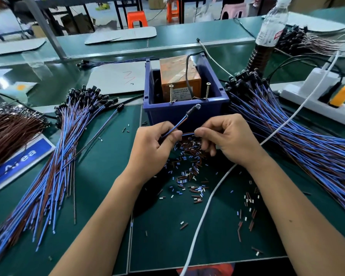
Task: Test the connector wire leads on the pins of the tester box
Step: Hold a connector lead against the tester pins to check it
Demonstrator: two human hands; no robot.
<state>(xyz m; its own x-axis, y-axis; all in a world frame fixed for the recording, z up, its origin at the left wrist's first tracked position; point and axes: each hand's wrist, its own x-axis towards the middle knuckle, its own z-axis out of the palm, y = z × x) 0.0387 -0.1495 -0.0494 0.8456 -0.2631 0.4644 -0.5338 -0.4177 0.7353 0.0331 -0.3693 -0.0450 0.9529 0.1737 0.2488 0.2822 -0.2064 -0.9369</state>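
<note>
both hands are up over the green desk [100, 176], right in front of the blue bin [184, 114]. the left hand [153, 148] has its fingers [172, 136] curled round one connector wire [179, 122], which angles up to the right so its black connector end sits just short of the bin's front wall. the right hand [227, 140] pinches the wire's lead ends between thumb and forefinger, close to the left hand. the orange tester box [179, 76] sits inside the bin with two screw pins [207, 89] standing up at its front; the wire isn't touching them. a heap of cut insulation bits [189, 174] lies under the hands, with wire bundles [54, 156] fanned out on both sides. a white cable [207, 198] crosses the desk beneath the right forearm.
</note>
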